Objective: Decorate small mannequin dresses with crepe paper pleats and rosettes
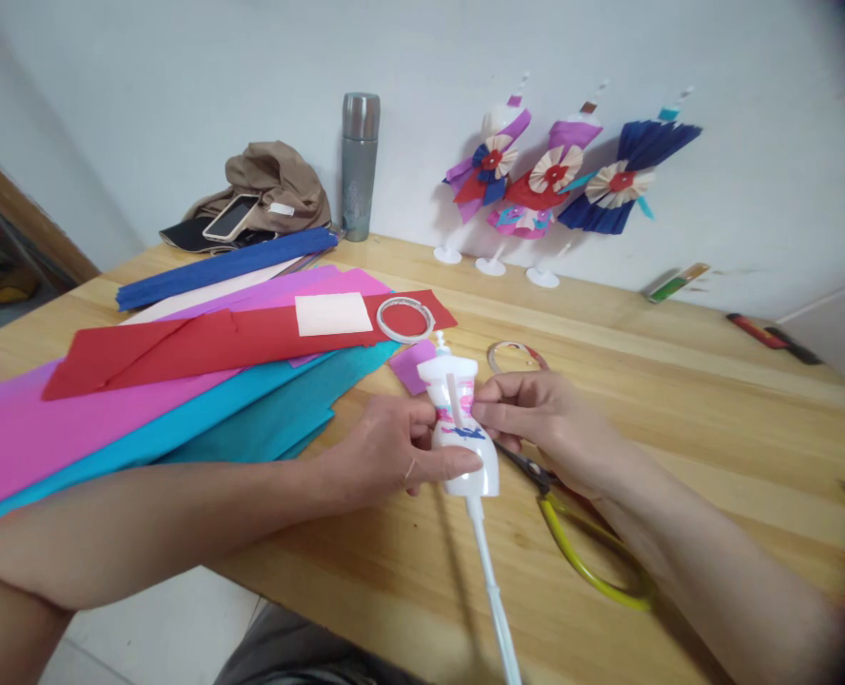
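Note:
A small white dress-form mannequin [458,381] on a thin white stand leans over the table, with pink and blue patches at its waist and a pale upright strip on its front. My left hand [408,442] is closed around its hip from the left, thumb across the front. At the other side of the waist, my right hand [537,409] has its thumb and fingers pinched together; what is between them is hidden. Beneath my right hand lie scissors [586,561] with yellow-green handles. A purple paper piece [414,366] lies just behind the mannequin.
Folded red paper [251,333] tops a coloured paper stack on the left, with a tape roll [404,321] on it. Another tape roll [515,356] is beyond my right hand. Along the wall stand a flask [361,171] and three dressed mannequins [555,171]. A cutter [755,330] lies at right.

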`<state>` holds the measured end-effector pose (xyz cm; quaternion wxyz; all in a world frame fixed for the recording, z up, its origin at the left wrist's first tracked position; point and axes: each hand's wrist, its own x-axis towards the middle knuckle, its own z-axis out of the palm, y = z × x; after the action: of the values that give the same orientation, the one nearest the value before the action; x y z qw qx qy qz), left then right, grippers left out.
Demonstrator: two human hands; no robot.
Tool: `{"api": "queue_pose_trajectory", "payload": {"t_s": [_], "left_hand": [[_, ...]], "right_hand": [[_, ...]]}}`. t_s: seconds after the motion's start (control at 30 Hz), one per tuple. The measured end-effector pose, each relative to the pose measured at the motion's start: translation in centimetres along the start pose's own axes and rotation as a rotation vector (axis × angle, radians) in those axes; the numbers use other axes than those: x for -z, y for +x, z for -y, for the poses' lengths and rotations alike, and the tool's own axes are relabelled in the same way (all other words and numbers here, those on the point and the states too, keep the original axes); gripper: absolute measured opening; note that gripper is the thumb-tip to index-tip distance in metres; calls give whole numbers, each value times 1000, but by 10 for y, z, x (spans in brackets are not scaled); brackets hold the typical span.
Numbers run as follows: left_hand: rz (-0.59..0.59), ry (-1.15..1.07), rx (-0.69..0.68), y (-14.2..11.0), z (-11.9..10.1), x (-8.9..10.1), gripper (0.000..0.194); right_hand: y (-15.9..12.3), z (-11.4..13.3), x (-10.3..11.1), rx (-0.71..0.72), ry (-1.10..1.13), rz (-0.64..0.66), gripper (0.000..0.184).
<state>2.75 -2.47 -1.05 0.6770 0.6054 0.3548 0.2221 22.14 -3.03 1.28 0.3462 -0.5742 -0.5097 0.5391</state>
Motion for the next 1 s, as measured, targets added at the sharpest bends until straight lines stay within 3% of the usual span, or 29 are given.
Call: {"api": "queue_pose_trajectory", "payload": {"t_s": [0.23,0.53,0.73,1.0], "left_hand": [[-29,63,40,-4,2,-2,25],[-55,41,72,-5,-1,-1,26],[-3,-29,83,1,4,2,28],[109,-54,14,9,12,12,47]], "right_hand": [[1,-5,-4,-72,-9,32,23],[-1,-9,-11,-39,-13,81,17],[1,-10,-16,-27,34,83,16],[1,-6,-8,-15,60,106,22]]}}
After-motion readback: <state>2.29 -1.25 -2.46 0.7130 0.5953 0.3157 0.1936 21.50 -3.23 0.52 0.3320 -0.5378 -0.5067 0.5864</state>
